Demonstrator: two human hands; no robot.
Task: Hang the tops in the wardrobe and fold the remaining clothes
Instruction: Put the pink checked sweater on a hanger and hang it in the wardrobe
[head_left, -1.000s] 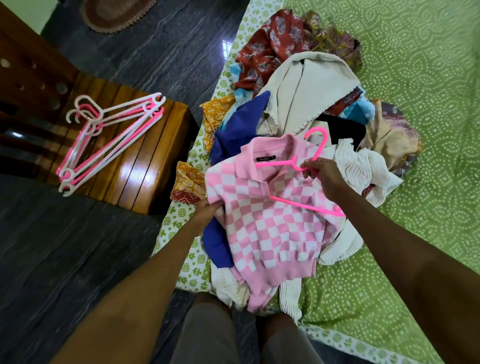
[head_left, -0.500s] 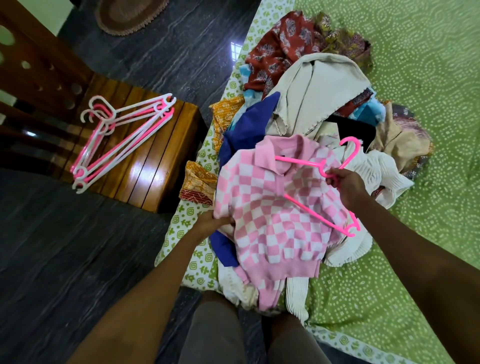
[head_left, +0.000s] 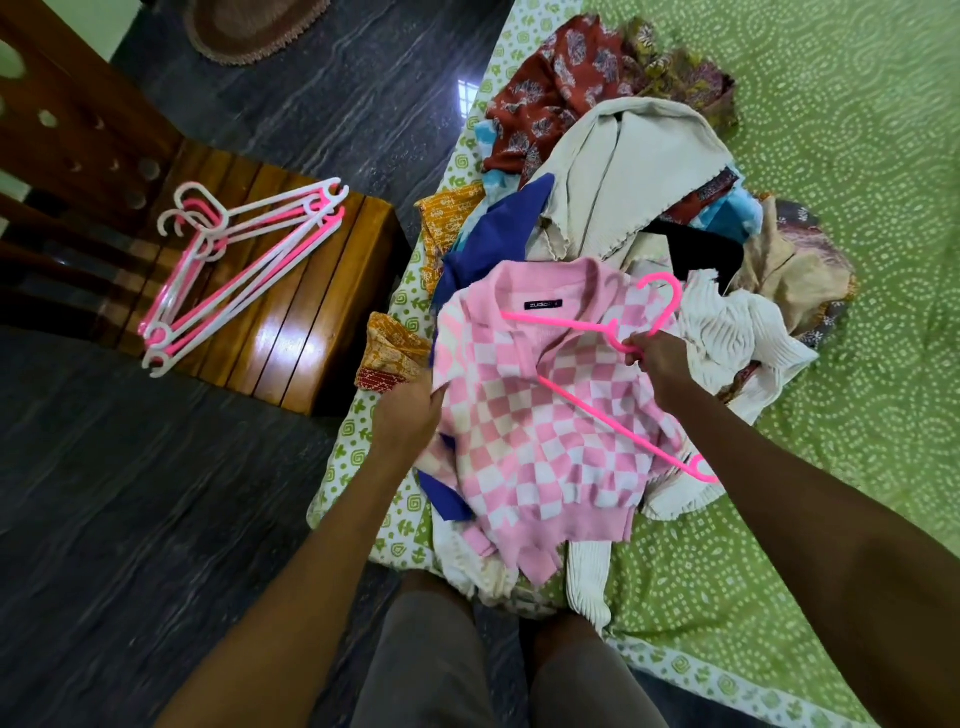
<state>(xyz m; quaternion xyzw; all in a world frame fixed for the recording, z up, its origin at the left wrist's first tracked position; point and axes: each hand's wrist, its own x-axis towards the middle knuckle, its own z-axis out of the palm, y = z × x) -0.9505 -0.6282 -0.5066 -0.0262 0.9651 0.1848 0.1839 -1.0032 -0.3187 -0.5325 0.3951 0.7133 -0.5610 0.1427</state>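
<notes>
1. A bundle of pink and white plastic hangers lies on the wooden chair seat, which stands on the dark floor beside the bed.
2. The left hand grips the left edge of the pink checkered polo sweater, fingers curled into the fabric near the sleeve.
3. The sweater lies spread, collar away from the person, on top of the clothes pile at the edge of the green patterned bedsheet.
4. The right hand clasps a bright pink hanger just below its hook, holding it over the sweater's front.
5. A cream ribbed knit lies just right of that hand.
</notes>
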